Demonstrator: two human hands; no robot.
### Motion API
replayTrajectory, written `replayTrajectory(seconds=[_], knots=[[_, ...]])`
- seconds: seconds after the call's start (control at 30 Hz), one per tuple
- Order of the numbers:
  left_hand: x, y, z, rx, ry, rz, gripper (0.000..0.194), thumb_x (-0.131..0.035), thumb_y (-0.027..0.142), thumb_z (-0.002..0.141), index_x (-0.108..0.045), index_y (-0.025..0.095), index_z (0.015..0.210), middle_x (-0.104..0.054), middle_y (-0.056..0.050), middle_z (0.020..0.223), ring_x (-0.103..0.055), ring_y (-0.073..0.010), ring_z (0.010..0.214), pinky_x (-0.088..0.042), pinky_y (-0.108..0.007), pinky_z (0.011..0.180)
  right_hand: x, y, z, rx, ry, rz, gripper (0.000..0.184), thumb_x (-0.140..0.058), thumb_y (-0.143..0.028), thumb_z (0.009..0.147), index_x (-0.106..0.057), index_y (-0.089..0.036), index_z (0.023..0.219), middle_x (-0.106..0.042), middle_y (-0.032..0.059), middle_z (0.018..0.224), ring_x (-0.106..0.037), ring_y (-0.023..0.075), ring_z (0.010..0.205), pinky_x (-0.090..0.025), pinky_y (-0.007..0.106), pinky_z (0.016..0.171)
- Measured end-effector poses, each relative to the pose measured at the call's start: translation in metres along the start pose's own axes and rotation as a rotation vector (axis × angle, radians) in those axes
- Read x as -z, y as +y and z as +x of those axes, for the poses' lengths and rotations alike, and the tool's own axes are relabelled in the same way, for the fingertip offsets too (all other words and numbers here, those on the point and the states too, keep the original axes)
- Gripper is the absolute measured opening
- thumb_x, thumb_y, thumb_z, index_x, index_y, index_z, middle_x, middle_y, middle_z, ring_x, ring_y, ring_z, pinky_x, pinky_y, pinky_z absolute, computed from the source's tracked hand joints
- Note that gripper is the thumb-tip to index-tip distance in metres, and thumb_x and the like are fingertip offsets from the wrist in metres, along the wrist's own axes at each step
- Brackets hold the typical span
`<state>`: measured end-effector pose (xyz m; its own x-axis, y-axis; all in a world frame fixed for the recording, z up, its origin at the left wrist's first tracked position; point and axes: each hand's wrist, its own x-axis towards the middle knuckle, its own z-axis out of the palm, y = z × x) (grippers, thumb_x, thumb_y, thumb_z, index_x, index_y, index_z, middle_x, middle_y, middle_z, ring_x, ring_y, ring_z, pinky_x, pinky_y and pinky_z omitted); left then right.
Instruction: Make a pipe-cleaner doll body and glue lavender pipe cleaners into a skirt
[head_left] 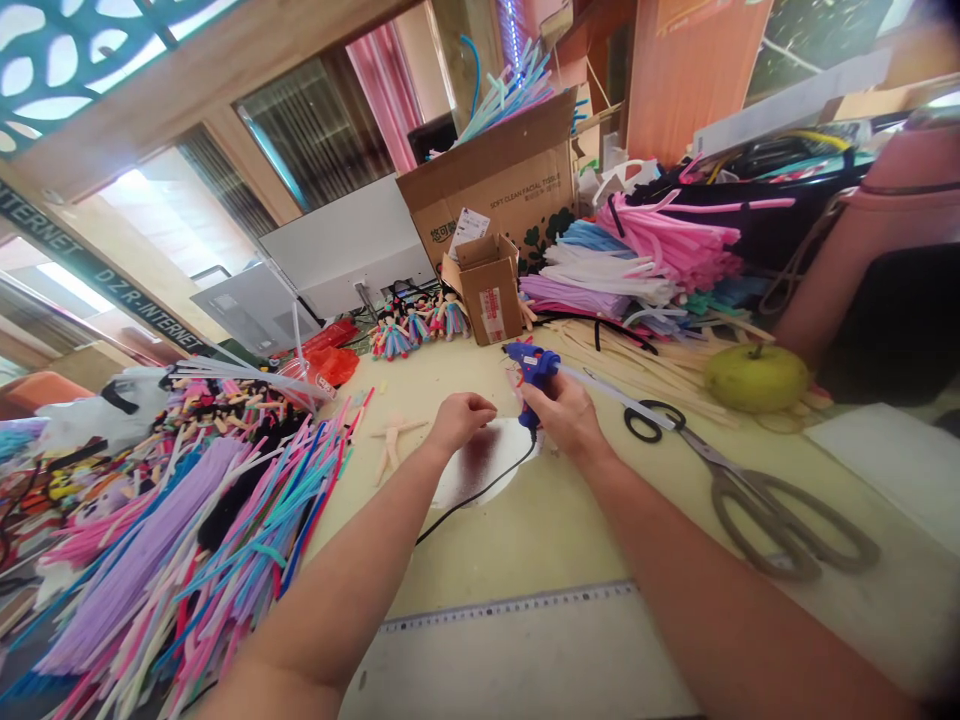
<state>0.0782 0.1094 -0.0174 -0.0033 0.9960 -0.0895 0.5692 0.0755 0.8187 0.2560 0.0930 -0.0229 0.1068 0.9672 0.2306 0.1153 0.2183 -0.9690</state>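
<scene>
In the head view, the right hand (568,408) is wrapped around the handle of a blue hot glue gun (538,368), holding it above the table (525,560) with its dark nozzle pointing left. The gun has a glossy blue body, and a black cord (488,487) drops from the base of its grip. The left hand (463,420) is just beside the gun, its fingers drawn together; whether they pinch something small, I cannot tell. Beneath both hands lies a shiny silvery disc (491,462), partly covered by them and crossed by the cord.

Left of the disc lies a beige doll body (391,436) with its limbs spread. Black-handled scissors (654,417) and large grey-handled scissors (720,460) lie to the right, near the right forearm, with a green fruit (757,378) beyond them. A ruler (510,606) runs across the near part of the table.

Behind the gun stand a small open cardboard box (491,300) and a larger facial-tissue carton (495,170), with a cluster of finished-looking dolls (420,322) to their left. Pipe cleaners (150,540) heap up on the left; pink, white and lilac bundles (679,240) are stacked at back right.
</scene>
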Motion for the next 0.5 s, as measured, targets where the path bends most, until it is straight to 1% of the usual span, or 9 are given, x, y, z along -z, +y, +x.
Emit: replayTrajectory(seconds=[0.07,0.17,0.23,0.3,0.4,0.5], knots=[[-0.008,0.001,0.003,-0.037,-0.015,0.091,0.007,-0.070,0.012,0.068,-0.073,0.017,0.073,-0.068,0.000,0.068,-0.058,-0.0124,0.065,-0.045,-0.026,0.072,0.000,0.000,0.000,0.003,0.003,0.000,0.023,-0.057,-0.040,0.076,-0.066,-0.019,0.082,-0.067,0.0007,0.066,-0.060,0.0171,0.061,-0.048,0.026,0.059],[-0.016,0.004,0.007,-0.066,-0.028,0.181,0.006,-0.072,0.013,0.065,-0.072,0.018,0.068,-0.067,0.000,0.066,-0.059,-0.0159,0.071,-0.044,-0.029,0.079,-0.001,0.002,0.001,0.002,0.009,0.001,0.022,-0.057,-0.039,0.075,-0.065,-0.020,0.079,-0.066,0.0002,0.066,-0.059,0.0168,0.061,-0.048,0.026,0.060],[-0.020,0.005,0.010,-0.072,-0.030,0.210,0.007,-0.073,0.012,0.064,-0.070,0.018,0.063,-0.065,-0.001,0.063,-0.060,-0.0181,0.073,-0.044,-0.030,0.082,-0.002,0.003,0.002,-0.002,0.012,0.003,0.022,-0.057,-0.039,0.075,-0.064,-0.019,0.079,-0.066,-0.0002,0.065,-0.058,0.0164,0.061,-0.048,0.026,0.060],[-0.024,0.005,0.012,-0.070,-0.037,0.207,0.012,-0.071,0.010,0.064,-0.066,0.019,0.059,-0.063,-0.001,0.061,-0.060,-0.0191,0.076,-0.044,-0.030,0.083,-0.002,0.003,0.002,-0.006,0.011,0.006,0.021,-0.057,-0.039,0.074,-0.064,-0.019,0.080,-0.065,-0.0007,0.065,-0.057,0.0159,0.060,-0.047,0.026,0.059],[-0.025,0.004,0.012,-0.045,-0.069,0.138,0.018,-0.069,0.006,0.065,-0.062,0.019,0.054,-0.061,-0.001,0.058,-0.060,-0.0181,0.075,-0.045,-0.027,0.078,-0.002,0.002,0.002,-0.015,0.003,0.013,0.020,-0.057,-0.038,0.075,-0.062,-0.020,0.078,-0.063,-0.0011,0.065,-0.057,0.0154,0.060,-0.047,0.025,0.058],[-0.015,0.002,0.008,0.013,-0.115,-0.005,0.016,-0.068,0.008,0.069,-0.061,0.017,0.058,-0.062,-0.002,0.058,-0.061,-0.0156,0.066,-0.046,-0.025,0.067,-0.001,-0.001,0.001,-0.025,-0.013,0.029,0.020,-0.056,-0.038,0.077,-0.062,-0.020,0.081,-0.064,-0.0009,0.065,-0.058,0.0154,0.059,-0.048,0.024,0.056]])
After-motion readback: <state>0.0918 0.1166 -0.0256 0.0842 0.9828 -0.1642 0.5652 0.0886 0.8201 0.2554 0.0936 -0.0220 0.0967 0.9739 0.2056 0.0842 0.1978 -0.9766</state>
